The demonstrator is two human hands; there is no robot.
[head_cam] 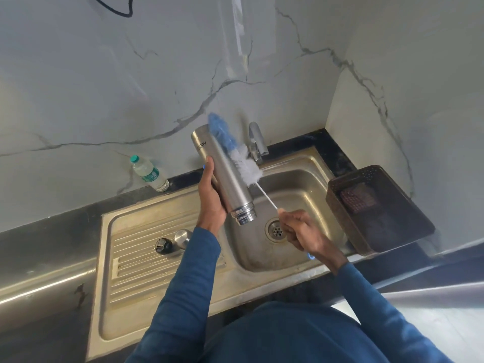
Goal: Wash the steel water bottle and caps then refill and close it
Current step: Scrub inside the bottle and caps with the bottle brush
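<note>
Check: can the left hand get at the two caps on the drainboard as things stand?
Probably not yet. The left hand grips the steel bottle, so it isn't free. The caps lie uncovered on the drainboard beside the left forearm, with nothing over them.

One steel bottle (225, 174), one bottle brush (233, 150), two caps (163, 246) (182, 237), one plastic bottle (149, 173), one brown basket (377, 208), one tap (256, 142).
</note>
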